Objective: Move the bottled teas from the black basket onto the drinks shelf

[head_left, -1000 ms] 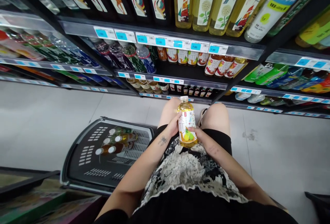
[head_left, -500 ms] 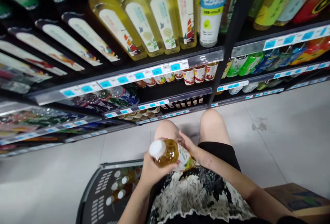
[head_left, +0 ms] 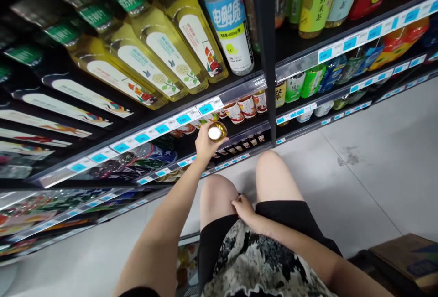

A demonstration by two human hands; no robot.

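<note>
While the person crouches before the drinks shelving, the left hand (head_left: 205, 144) is stretched out at arm's length with its fingers curled around a bottle of amber tea (head_left: 218, 131), gripping it by the body so that the white cap faces the camera. That bottle is held at the front edge of a shelf, just under the rail of blue price tags (head_left: 160, 129) that runs above and to the left of the hand. Just beyond and to the right of the held bottle stands a row of small bottles with red and white labels (head_left: 246, 106), close to it but apart from it. Above the hand, on the next shelf up, lie large yellow tea bottles (head_left: 153, 55) and a clear bottle with a blue label (head_left: 227, 18). A dark upright post (head_left: 268, 55) divides the shelving to the right of the hand. The right hand (head_left: 243, 208) rests low on the lap, between the two bare knees, fingers loosely bent and holding nothing, touching the black shorts (head_left: 290, 215). Near the right forearm, at the lower right edge, lies a cardboard box (head_left: 407, 256) on the grey tiled floor (head_left: 369, 183).
</note>
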